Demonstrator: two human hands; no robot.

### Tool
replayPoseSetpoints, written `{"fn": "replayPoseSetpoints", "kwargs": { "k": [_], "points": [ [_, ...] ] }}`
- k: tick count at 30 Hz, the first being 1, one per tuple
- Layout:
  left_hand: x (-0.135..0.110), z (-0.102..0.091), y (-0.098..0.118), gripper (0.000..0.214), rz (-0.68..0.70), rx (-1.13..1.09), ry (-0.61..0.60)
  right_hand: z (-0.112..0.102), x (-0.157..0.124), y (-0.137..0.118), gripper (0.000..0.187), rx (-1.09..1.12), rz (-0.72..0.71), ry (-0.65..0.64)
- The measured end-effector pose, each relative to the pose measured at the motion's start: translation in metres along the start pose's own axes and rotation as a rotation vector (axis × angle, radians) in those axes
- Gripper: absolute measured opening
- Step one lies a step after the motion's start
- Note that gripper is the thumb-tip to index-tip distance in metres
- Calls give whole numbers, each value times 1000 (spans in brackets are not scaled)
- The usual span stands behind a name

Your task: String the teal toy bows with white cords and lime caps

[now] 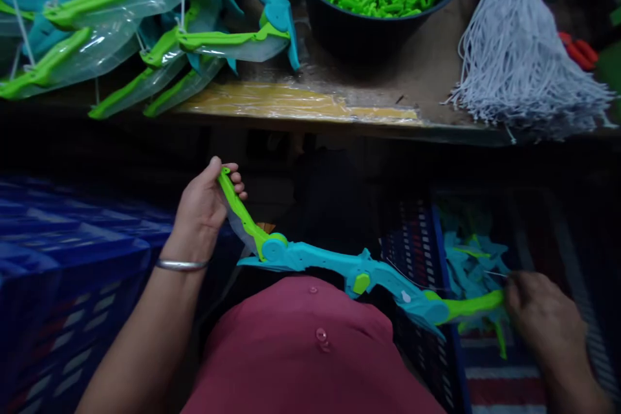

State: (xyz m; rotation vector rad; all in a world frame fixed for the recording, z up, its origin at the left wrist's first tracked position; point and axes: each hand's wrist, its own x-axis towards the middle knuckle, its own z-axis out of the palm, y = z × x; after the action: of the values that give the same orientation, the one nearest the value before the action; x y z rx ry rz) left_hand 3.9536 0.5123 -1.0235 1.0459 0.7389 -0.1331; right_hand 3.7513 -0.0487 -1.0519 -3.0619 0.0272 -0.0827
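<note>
A teal and lime-green toy bow point(334, 259) stretches across the front of my body. My left hand point(206, 197) is closed around the tip of its left green limb, which angles upward. At the other end, my right hand point(543, 314) grips the tip of the right green limb; its fingers are dark and partly hidden. A thin white string runs along the bow's right half to my right hand. Below the left limb hangs a clear plastic piece point(237, 218).
Similar toy bows point(233, 42) are heaped on the workbench point(388, 77) at upper left. A black tub point(369, 35) holds small green parts. White strings point(524, 58) and red-handled scissors point(577, 52) lie right. Blue crates point(97, 252) stand left; another crate point(449, 310) contains teal-green pieces.
</note>
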Motion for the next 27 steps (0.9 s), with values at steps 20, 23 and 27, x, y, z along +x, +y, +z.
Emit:
{"fn": "replayPoseSetpoints", "kwargs": {
  "k": [20, 23, 27],
  "points": [
    [-75, 10, -35, 42, 445, -176, -128, -64, 172, -390, 19, 1210, -491, -106],
    [-81, 0, -38, 39, 505, -244, -184, -63, 167, -399, 18, 1169, -535, -110],
    [-85, -5, -39, 38, 570, -271, -244, -61, 166, -408, 18, 1165, -552, -152]
  ]
}}
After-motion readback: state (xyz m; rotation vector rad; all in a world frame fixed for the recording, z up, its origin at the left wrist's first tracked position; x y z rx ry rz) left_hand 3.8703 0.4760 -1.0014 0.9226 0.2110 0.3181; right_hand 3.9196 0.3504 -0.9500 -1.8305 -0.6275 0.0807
